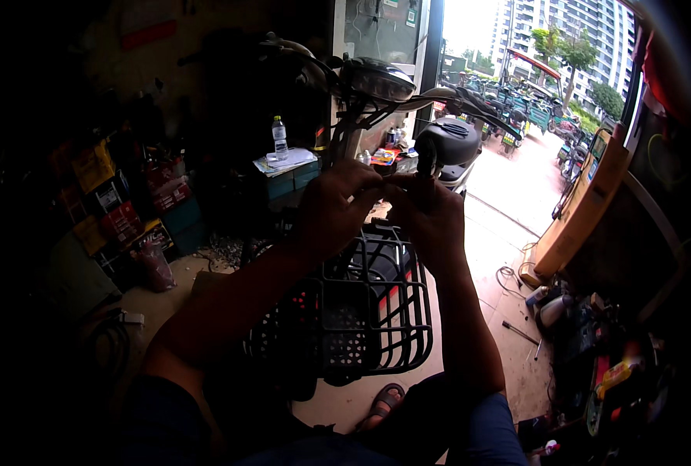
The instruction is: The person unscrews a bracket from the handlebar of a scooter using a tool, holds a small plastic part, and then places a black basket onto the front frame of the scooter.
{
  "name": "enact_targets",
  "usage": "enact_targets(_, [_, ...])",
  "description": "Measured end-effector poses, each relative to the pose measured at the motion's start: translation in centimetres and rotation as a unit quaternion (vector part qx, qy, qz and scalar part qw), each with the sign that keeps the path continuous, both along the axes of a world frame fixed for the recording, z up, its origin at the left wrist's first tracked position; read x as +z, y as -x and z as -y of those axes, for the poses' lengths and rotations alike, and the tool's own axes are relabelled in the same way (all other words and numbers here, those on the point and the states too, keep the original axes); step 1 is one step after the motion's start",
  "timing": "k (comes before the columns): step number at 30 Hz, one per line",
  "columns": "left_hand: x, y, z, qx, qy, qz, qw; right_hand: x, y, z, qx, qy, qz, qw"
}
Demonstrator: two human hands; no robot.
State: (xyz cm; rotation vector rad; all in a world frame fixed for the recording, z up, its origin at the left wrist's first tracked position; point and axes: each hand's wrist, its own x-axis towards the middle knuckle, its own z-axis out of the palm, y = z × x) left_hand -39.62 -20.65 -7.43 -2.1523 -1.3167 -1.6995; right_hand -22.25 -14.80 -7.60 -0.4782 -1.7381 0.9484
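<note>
My left hand (331, 208) and my right hand (429, 219) meet at the fingertips above a black wire basket (419, 311). Both are closed in a pinch; shadow hides what lies between the fingers. A dark upright piece (428, 158) rises just beyond my right hand, and I cannot tell whether that hand grips it. The basket is at the near end of a two-wheeler with a round-edged front lamp (380, 81) and handlebars (431, 99). Behind the right hand shows a grey rounded part (452, 141), perhaps the saddle.
At left, a water bottle (280, 138) stands on papers over a teal box (283, 184); stacked cartons (120, 221) sit in shadow. On the right are an orange-brown panel (582, 203), a cable (508, 279), a rod-like tool (521, 333) and clutter. Beyond the doorway, vehicles are parked.
</note>
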Motion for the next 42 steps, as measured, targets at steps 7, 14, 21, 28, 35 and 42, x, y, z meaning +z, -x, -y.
enact_targets(7, [0.1,-0.2,0.2,0.005,0.005,0.014,1.0,-0.9,0.8,-0.7,0.079,0.065,-0.1,0.99])
enact_targets(14, [-0.1,0.2,0.2,0.031,-0.007,0.052,0.998,-1.5,2.1,-2.0,0.167,0.2,-0.118,0.958])
enact_targets(21, [-0.2,0.0,0.1,-0.003,0.042,0.115,0.992,-1.3,1.8,-1.2,0.19,0.217,-0.126,0.949])
enact_targets(28, [0.5,0.1,0.4,-0.027,0.063,0.087,0.994,-0.9,1.4,-0.5,0.138,0.176,-0.079,0.971])
enact_targets(35, [0.4,0.6,0.2,0.027,0.008,0.023,0.999,-1.3,1.6,-0.7,0.121,0.17,-0.057,0.976])
enact_targets(42, [0.7,0.6,0.6,-0.011,0.031,0.098,0.995,-1.3,2.4,-0.4,0.115,0.165,-0.107,0.974])
